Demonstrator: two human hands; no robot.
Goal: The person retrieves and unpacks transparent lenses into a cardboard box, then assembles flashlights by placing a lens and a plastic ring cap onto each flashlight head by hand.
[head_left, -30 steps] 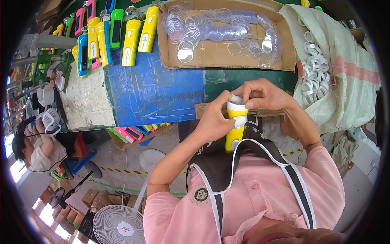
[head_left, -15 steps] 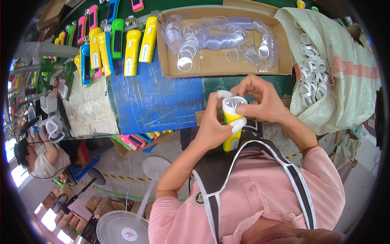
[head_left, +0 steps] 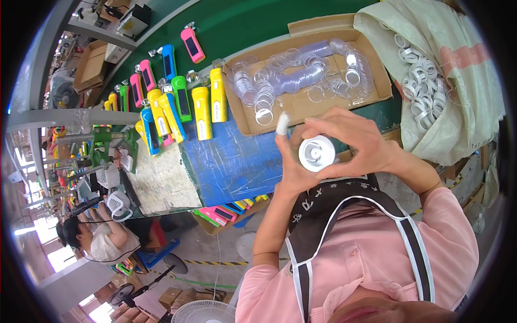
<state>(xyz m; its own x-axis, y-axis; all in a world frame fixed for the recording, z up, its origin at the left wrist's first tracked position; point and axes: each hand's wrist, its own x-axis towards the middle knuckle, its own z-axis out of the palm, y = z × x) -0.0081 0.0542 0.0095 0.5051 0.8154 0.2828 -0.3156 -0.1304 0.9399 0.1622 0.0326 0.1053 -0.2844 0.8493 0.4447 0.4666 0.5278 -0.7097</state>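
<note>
One flashlight [head_left: 316, 153], held in front of a black apron [head_left: 304, 243], white-ringed end [head_left: 306, 165] toward the camera, reflector [head_left: 321, 151] visible inside, body hidden. Left hand [head_left: 293, 171] closed around its left side, one white-wrapped finger [head_left: 283, 124] raised clear of the rim; right hand [head_left: 365, 146] curled about the opposite side, fingertip at the upper rim and thumb at the lower. Just beyond, a worktable [head_left: 245, 29] with a blue sheet [head_left: 231, 161]. Farther off, a cardboard box [head_left: 293, 101] of clear discs [head_left: 288, 82], some stacked, some loose; to its right, a pale sack [head_left: 463, 94] with white rings [head_left: 425, 91] in its mouth. Left of the box, yellow, blue, green and pink flashlights [head_left: 202, 114] close together. At far left, a co-worker [head_left: 107, 245] in a light top.
</note>
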